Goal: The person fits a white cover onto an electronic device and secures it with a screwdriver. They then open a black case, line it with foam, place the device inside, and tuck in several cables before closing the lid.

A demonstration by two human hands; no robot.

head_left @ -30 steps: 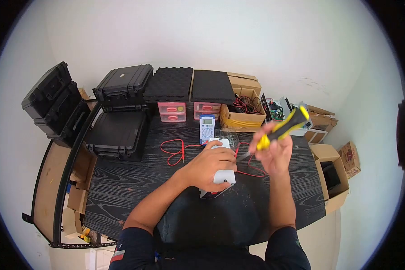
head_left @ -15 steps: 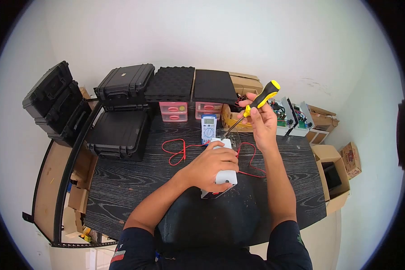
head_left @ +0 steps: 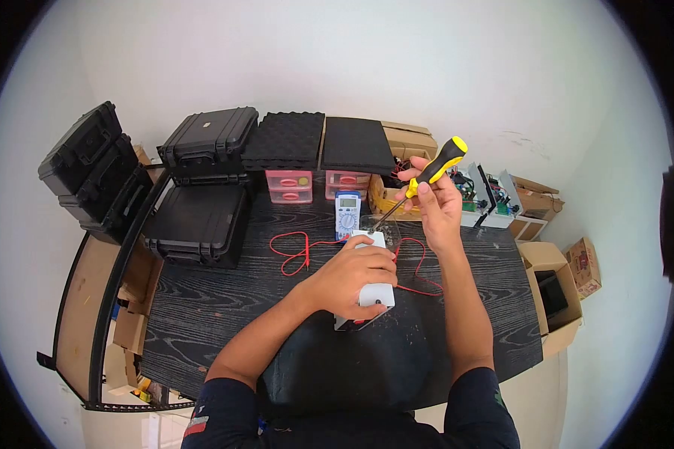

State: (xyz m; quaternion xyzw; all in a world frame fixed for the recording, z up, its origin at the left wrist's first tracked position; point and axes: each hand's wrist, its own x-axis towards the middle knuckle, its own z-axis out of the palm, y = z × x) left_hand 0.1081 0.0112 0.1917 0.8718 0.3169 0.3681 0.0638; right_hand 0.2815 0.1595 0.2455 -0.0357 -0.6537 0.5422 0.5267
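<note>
A person's left hand (head_left: 352,275) presses down on a small white box (head_left: 373,292) at the middle of the dark surface (head_left: 202,314), fingers wrapped over its top, while the right hand (head_left: 436,200) grips a yellow-and-black screwdriver (head_left: 427,176) by the handle, its tip angled down to the far end of the box. The work looks to be at the screw-driving stage: the tip appears set at or just above the far edge of the box (whether it sits in a screw head is too small to tell). The next move probably calls for a steady, straight push and a twist, with the left hand keeping the box from sliding.

Just beyond the box stands a blue meter (head_left: 344,213), with red wires (head_left: 292,251) looping on either side of the box, near enough to snag a wrist. Left of the box sit black cases (head_left: 198,221); beyond it, pink drawers (head_left: 286,185) and a cardboard box of cables (head_left: 397,198). The near side of the box is open, and the right edge of the surface lies well apart from the right hand.
</note>
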